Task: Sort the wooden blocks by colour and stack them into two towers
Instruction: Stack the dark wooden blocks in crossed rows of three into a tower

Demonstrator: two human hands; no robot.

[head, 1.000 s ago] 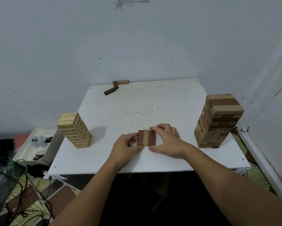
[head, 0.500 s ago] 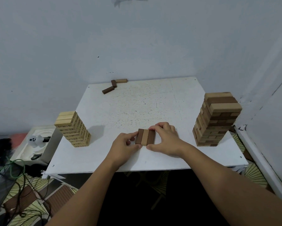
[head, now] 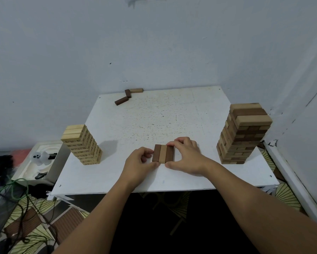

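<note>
A row of three blocks, dark, light, dark, lies flat near the front of the white table. My left hand pinches its left side with thumb and fingers. My right hand grips its right side, fingers over the far end and thumb at the near end. A tower of light blocks stands at the left edge. A taller mixed tower of light and dark blocks stands at the right edge.
Three loose blocks, two dark and one light, lie at the table's far left corner by the wall. A white tray with small items sits left of the table. Cables lie on the patterned floor.
Both hands stay on the three-block row with nearly the same grip. The view has shifted slightly; the row appears a little straighter between the hands.
</note>
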